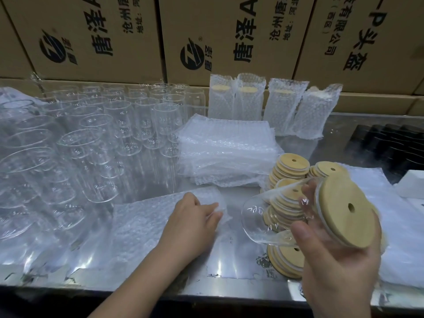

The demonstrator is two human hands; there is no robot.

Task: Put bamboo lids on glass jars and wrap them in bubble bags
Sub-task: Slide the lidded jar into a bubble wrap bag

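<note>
My right hand (330,260) grips a clear glass jar (270,216) held on its side, capped with a round bamboo lid (344,210) that has a small hole and faces me. My left hand (195,216) pinches the open end of a bubble bag (142,226) lying flat on the table, left of the jar. Loose bamboo lids (291,166) are piled behind and under the jar. A flat stack of bubble bags (224,148) lies behind my left hand. Several wrapped jars (275,106) stand at the back.
Many empty glass jars (91,138) fill the left half of the reflective table (229,258). Cardboard boxes (229,37) wall off the back. White foam sheets (399,226) lie at the right, with a dark tray (390,143) behind them.
</note>
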